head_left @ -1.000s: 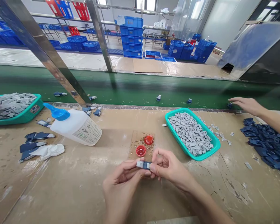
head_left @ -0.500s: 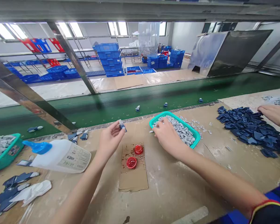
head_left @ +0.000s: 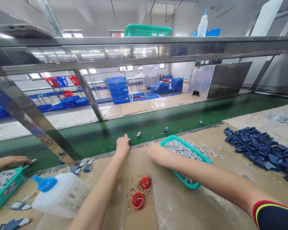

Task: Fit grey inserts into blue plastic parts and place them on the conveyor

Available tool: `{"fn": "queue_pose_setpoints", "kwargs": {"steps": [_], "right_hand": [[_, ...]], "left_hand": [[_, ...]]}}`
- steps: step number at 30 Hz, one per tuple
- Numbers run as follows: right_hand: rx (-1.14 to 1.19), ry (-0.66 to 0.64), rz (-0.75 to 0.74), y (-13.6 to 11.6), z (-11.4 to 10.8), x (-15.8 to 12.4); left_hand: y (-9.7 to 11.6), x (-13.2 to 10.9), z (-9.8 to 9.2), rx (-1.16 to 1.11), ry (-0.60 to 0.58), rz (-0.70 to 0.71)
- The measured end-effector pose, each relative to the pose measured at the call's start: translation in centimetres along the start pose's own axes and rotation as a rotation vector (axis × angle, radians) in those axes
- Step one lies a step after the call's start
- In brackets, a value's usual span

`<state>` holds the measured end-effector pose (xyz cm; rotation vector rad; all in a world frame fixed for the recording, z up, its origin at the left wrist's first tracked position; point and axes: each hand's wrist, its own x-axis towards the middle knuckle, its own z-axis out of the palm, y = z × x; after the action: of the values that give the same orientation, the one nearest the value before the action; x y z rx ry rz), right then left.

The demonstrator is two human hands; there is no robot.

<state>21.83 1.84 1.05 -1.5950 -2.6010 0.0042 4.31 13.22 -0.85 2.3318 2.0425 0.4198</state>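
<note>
My left hand (head_left: 123, 145) is at the near edge of the green conveyor belt (head_left: 105, 140). Its fingers are curled round a small navy-and-grey piece, of which only a pale tip (head_left: 129, 139) shows. My right hand (head_left: 158, 154) lies against the left end of a teal basket (head_left: 186, 182) full of small grey plastic pieces (head_left: 180, 148). Those fingers are bent down and closed, and whatever they hold is hidden. Between my forearms, a cardboard strip (head_left: 140, 220) bears two red cups (head_left: 137, 200), one with liquid inside.
Another person's hand (head_left: 13, 161) reaches over a second teal basket (head_left: 14, 188) to a piece on the belt. A white bottle (head_left: 60, 195) with blue cap stands left. Navy pieces (head_left: 261, 150) are heaped right. A metal shelf (head_left: 144, 49) crosses above.
My view has tilted up. My left hand has moved forward to the belt with the piece; my right hand has drawn from above the basket to its left end. Another person's hand appears left.
</note>
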Motion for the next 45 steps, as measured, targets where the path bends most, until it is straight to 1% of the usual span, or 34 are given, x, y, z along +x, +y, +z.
{"fn": "queue_pose_setpoints", "kwargs": {"steps": [3,5,6,8,10,12,13,15,17,20,21,23,24,26,28,30,32,34,39,45], "right_hand": [[0.146,0.019,-0.024,0.2,-1.2,-1.4],[0.316,0.074,-0.005,0.5,-2.0,-3.3],[0.478,0.120,0.023,0.7,-2.4,-4.4],[0.892,0.207,0.098,1.0,-3.0,-6.8],[1.248,0.268,0.175,1.0,-3.4,-9.0],[1.418,0.280,0.241,0.6,-3.4,-10.6],[1.475,0.288,0.287,0.2,-3.3,-11.2],[1.563,0.296,0.389,-0.7,-2.8,-11.8],[1.608,0.309,0.466,-1.8,-2.1,-11.9],[1.593,0.327,0.486,-3.1,-0.7,-11.7],[1.579,0.330,0.490,-3.5,-0.3,-11.5],[1.566,0.325,0.512,-4.0,0.6,-11.2],[1.570,0.317,0.530,-4.2,1.1,-11.0],[1.596,0.294,0.566,-4.6,1.8,-10.7],[1.616,0.267,0.590,-4.9,2.3,-10.5],[1.617,0.232,0.593,-5.2,2.5,-10.4],[1.605,0.193,0.595,-5.4,2.6,-10.3],[1.595,0.161,0.600,-5.6,2.6,-10.3],[1.594,0.135,0.592,-5.8,3.0,-10.0],[1.590,0.109,0.590,-5.9,3.6,-9.7]], "left_hand": [[1.7,1.0,0.7,-0.021,0.021,0.022],[2.9,1.7,1.0,-0.065,0.002,0.031],[3.4,1.9,1.1,-0.097,-0.011,0.033],[4.2,2.2,1.0,-0.179,-0.034,0.027],[4.6,2.0,0.7,-0.288,-0.045,0.015],[4.8,0.8,0.1,-0.418,-0.051,0.001],[4.8,-0.3,-0.3,-0.491,-0.054,-0.003],[4.5,-3.4,-1.3,-0.642,-0.062,-0.004],[4.1,-7.6,-2.6,-0.778,-0.064,-0.006],[3.0,-14.4,-4.8,-0.965,-0.071,-0.047],[2.5,-16.5,-5.5,-1.086,-0.084,-0.099],[1.4,-20.2,-6.6,-1.247,-0.087,-0.247],[0.8,-21.8,-7.0,-1.301,-0.070,-0.330],[-0.2,-24.4,-7.3,-1.344,0.000,-0.476],[-0.8,-26.5,-7.2,-1.380,0.092,-0.587],[-0.7,-28.0,-6.9,-1.423,0.151,-0.671],[-0.4,-28.9,-6.6,-1.472,0.162,-0.732],[0.0,-29.2,-6.2,-1.498,0.161,-0.768],[0.1,-28.8,-5.6,-1.481,0.182,-0.763],[0.5,-28.6,-5.8,-1.513,0.181,-0.755]]}}
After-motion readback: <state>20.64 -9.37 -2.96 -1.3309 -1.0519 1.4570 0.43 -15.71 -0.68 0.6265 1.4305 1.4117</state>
